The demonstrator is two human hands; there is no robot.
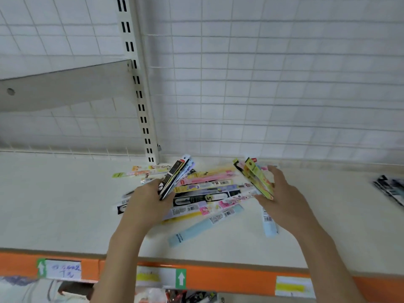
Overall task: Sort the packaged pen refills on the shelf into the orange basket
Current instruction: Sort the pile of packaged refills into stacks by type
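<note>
The left hand (pixel 150 202) grips a bundle of dark packets (pixel 175 178) and the right hand (pixel 282 193) a yellow-green bundle (pixel 255 178). Between and below both hands, most pen refills (pixel 207 200) lie heaped on the shelf (pixel 65 204). The orange basket is out of view, so the sorting looks early.

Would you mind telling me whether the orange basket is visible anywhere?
No; only the cream shelf with its orange front strip and scattered refill packets shows.

I am standing in a shop, at a retail rack: a white shelf (pixel 65 204) backed by wire grid (pixel 262 84), a slotted upright (pixel 140 95), an orange price strip (pixel 218 278) along the front edge with paper tags (pixel 63 268), and packaged refills (pixel 203 193) piled near the back.
</note>
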